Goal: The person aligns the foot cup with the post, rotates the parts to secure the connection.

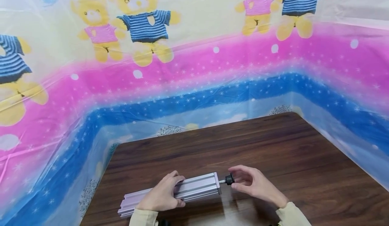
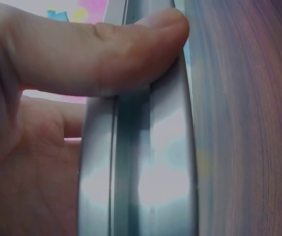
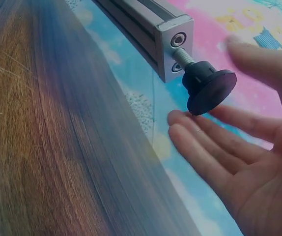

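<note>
Profile lies lengthwise over the near part of the table in my head view, slotted and silvery, its right end a little farther from me than its left; I can't tell whether its underside touches the wood. Left hand grips it from above around the middle, thumb on the near side, fingers on the far side. Left wrist view: thumb pressed across the slotted face. At the right end, a flat plate with two socket screws in sight, and a threaded stud standing out from between them, capped by a black foot with a wide, round base. Right hand is spread about that foot, thumb and fingers well parted, pinching nothing; from my wrist view the thumb stands clear, but whether a fingertip brushes the foot I can't tell. Pale sleeves at both wrists. Behind the table, cloth in pink and blue bands, printed with yellow bears in striped shirts.
</note>
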### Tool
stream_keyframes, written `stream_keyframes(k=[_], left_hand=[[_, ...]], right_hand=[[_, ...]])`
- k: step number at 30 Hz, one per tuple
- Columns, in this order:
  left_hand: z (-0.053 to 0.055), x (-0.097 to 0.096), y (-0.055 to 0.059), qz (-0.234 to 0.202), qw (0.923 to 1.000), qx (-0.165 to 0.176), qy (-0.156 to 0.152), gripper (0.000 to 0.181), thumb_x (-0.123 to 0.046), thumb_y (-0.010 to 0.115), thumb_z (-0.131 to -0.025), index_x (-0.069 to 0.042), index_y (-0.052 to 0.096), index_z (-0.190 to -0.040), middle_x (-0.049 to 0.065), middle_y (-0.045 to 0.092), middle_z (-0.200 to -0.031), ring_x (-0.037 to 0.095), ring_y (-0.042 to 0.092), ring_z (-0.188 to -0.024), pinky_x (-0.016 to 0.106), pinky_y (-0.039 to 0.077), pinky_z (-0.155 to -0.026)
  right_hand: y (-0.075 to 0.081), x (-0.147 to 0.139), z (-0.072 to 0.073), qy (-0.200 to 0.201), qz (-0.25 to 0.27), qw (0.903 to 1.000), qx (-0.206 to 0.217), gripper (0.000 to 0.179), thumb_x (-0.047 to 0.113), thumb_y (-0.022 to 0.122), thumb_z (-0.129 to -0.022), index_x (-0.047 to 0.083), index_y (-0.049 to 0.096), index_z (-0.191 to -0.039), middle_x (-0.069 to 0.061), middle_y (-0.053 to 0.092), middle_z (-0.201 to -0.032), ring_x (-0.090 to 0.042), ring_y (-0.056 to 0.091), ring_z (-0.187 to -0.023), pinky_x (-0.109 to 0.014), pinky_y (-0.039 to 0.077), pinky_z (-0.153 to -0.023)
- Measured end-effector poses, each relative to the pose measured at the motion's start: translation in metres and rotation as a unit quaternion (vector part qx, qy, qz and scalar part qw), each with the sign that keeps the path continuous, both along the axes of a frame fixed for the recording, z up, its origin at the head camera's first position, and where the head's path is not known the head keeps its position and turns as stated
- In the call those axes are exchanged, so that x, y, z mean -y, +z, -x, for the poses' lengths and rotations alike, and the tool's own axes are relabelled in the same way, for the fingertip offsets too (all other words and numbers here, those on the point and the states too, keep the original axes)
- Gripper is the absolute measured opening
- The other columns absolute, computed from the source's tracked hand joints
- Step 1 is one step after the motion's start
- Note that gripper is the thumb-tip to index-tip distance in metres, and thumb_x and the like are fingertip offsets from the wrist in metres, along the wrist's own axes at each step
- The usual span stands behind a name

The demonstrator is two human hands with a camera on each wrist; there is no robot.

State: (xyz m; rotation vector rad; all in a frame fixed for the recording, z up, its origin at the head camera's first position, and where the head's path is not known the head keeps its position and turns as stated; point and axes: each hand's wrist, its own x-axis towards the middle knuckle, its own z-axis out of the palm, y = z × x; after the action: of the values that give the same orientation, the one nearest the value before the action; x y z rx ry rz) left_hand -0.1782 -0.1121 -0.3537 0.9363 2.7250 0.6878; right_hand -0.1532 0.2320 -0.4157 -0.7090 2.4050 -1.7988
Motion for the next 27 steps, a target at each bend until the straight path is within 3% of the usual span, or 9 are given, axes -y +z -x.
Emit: stream_keyframes(k=[5, 11, 16, 22, 27], left_hand=[[0.0007, 0.0025, -0.0016, 0.001, 0.9999, 0.01, 0.005, 0.064, -0.018, 0.086, -0.072, 0.001, 0.064, -0.129, -0.004, 0.05, -0.097, 0.013, 0.044, -0.083, 0.032, 0.04, -0.075], [0.0007, 0.0035, -0.0037, 0.0, 1.0, 0.006, 0.002, 0.064, -0.02, 0.086, -0.071, 0.001, 0.065, -0.128, -0.004, 0.051, -0.097, 0.012, 0.044, -0.083, 0.03, 0.04, -0.074], [0.0, 0.0039, -0.0046, 0.001, 1.0, 0.008, 0.002, 0.065, -0.02, 0.087, -0.071, 0.001, 0.064, -0.129, -0.004, 0.052, -0.098, 0.012, 0.045, -0.083, 0.031, 0.04, -0.075], [-0.0012, 0.0037, -0.005, -0.002, 0.9999, 0.012, -0.003, 0.065, -0.021, 0.086, -0.072, 0.001, 0.064, -0.13, -0.004, 0.052, -0.097, 0.012, 0.043, -0.081, 0.03, 0.038, -0.074], [-0.0022, 0.0033, -0.0041, -0.002, 1.0, 0.005, -0.004, 0.065, -0.02, 0.086, -0.072, 0.002, 0.064, -0.129, -0.004, 0.051, -0.095, 0.011, 0.042, -0.08, 0.03, 0.038, -0.073]], right_hand=[[-0.0018, 0.0007, 0.0009, 0.026, 0.022, 0.9993, -0.012, 0.045, 0.011, 0.072, -0.093, 0.008, 0.058, -0.137, -0.024, 0.063, -0.128, -0.027, 0.071, -0.103, -0.031, 0.059, -0.084], [-0.0008, 0.0026, 0.0036, 0.02, 0.006, 0.9995, -0.022, 0.038, 0.015, 0.069, -0.096, 0.002, 0.062, -0.131, -0.021, 0.072, -0.111, -0.025, 0.075, -0.09, -0.036, 0.06, -0.077], [-0.0015, 0.0048, 0.0051, 0.025, 0.012, 0.9994, 0.02, 0.039, 0.018, 0.06, -0.102, -0.01, 0.059, -0.129, -0.028, 0.072, -0.101, -0.032, 0.075, -0.08, -0.045, 0.06, -0.07], [-0.0036, 0.0066, 0.0047, 0.016, -0.001, 0.998, 0.062, 0.039, 0.028, 0.05, -0.107, -0.007, 0.063, -0.118, -0.025, 0.073, -0.091, -0.031, 0.075, -0.072, -0.046, 0.059, -0.065], [-0.0036, 0.0064, -0.0002, 0.011, -0.015, 0.9995, 0.026, 0.04, 0.024, 0.062, -0.101, -0.005, 0.059, -0.129, -0.024, 0.07, -0.106, -0.019, 0.074, -0.083, -0.037, 0.061, -0.072]])
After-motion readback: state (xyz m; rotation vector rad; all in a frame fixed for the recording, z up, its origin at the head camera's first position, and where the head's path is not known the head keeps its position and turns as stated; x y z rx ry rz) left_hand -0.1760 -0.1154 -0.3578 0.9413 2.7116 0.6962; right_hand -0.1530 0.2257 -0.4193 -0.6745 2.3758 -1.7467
